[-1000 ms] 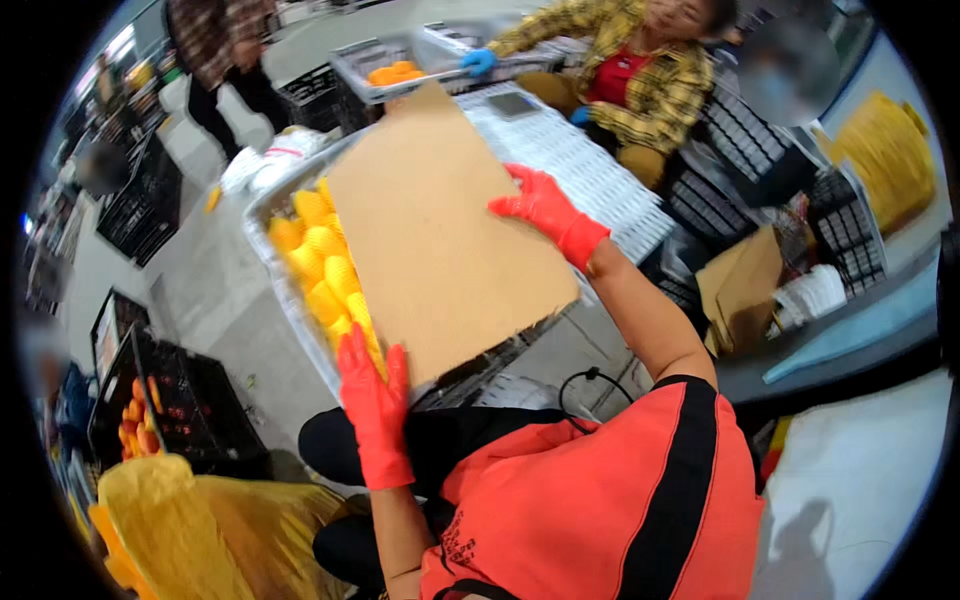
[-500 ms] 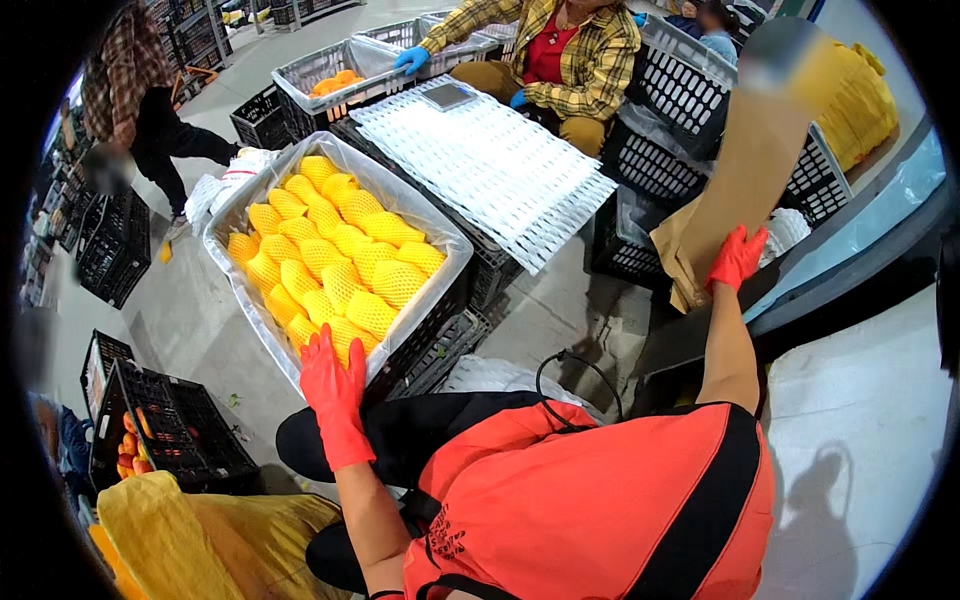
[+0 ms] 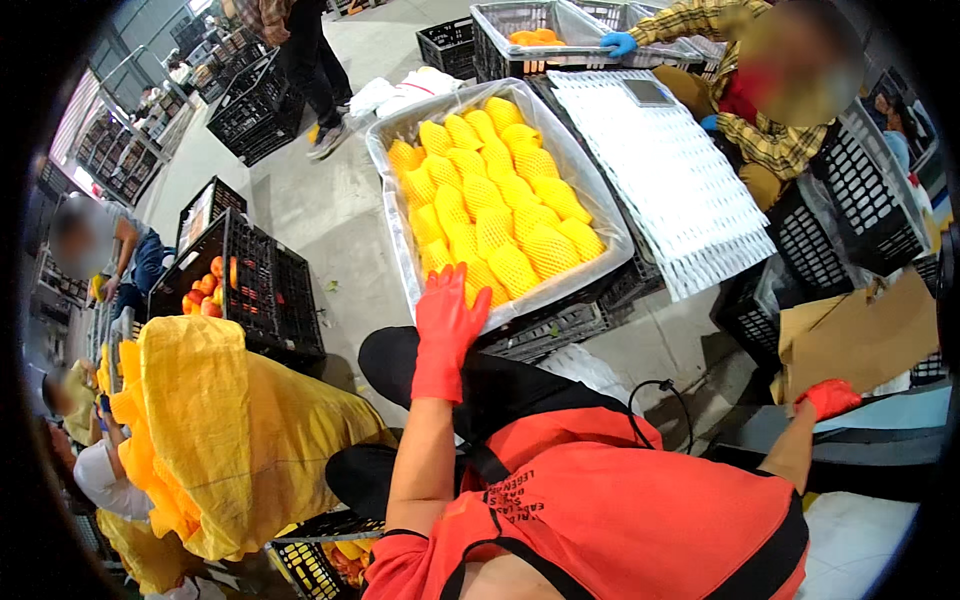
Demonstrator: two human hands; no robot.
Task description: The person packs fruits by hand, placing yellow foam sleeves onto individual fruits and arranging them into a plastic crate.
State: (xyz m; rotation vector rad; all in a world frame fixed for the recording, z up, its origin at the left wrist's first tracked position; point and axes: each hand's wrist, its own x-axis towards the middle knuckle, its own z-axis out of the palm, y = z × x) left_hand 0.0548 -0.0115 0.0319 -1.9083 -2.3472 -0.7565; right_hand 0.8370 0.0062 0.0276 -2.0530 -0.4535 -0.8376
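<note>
Grey floor (image 3: 345,225) runs right across this busy workroom, and sitting low over it is the wearer, in a red top (image 3: 620,490). Big yellow sack (image 3: 260,440) slumping at the left, beside the knees! Straight ahead, the lined crate (image 3: 600,266) sits tilted across the view, clear plastic draped over its rim, packed with rows of yellow netted pieces. On its right, a white woven sheet (image 3: 670,190) lies flat, reaching toward a co-worker in a checked sleeve (image 3: 680,25). Over on the left, a black crate (image 3: 275,295) stands near the sack, orange-red fruit (image 3: 208,290) showing through the gap.

Now far right: brown cardboard (image 3: 860,325), upright but leaning, near the stacked crates. Right hand (image 3: 828,398), gloved in red, is at its lower edge; contact looks close, but whether those fingers grasp it I cannot tell from here.

And to the left hand (image 3: 450,322), red glove too! It lies over the near-left corner of the lined crate, fingers spread and released, tips reaching over the nearest yellow netted pieces (image 3: 490,200); whether they press on them is unclear. At the top, the co-worker's blue glove (image 3: 618,43) rests on another crate's edge. Smallest of all, a flat grey device (image 3: 648,93) lies on the white sheet's far end.
</note>
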